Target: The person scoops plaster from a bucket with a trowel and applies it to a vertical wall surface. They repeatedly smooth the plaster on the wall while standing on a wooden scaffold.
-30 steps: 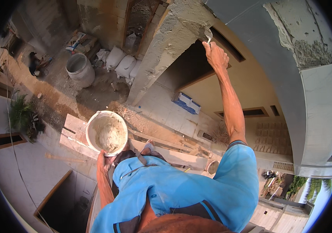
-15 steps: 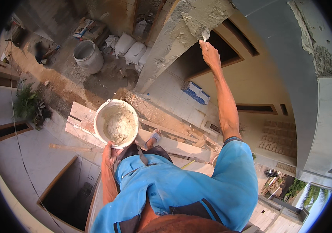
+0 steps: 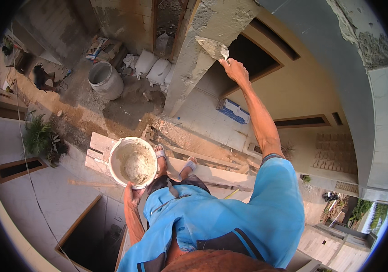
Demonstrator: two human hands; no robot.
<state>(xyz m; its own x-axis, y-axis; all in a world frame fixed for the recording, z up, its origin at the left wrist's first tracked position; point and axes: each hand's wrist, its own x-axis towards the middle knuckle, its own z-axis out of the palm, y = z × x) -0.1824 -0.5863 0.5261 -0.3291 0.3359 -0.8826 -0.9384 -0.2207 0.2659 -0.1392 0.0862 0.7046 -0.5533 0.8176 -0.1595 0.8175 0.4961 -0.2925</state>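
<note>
My right hand is closed round the handle of a pointed trowel, its blade coated with grey mortar. The blade is at the rough plastered face of a concrete beam; whether it touches cannot be made out. Low in front of my body, my left hand grips the near rim of a white bucket. Wet mortar lies in the bottom of the bucket. The fingers of the left hand are partly hidden behind the rim.
I stand in sandals on a narrow plank high above the ground. Below are a large grey drum, white sacks, a blue-and-white box and a plant. Another person is at the far left. A cable hangs at left.
The trowel has come away down and left along the beam, its blade now showing fully. My view has shifted slightly, and both my feet now show. The bucket stays in my left hand.
</note>
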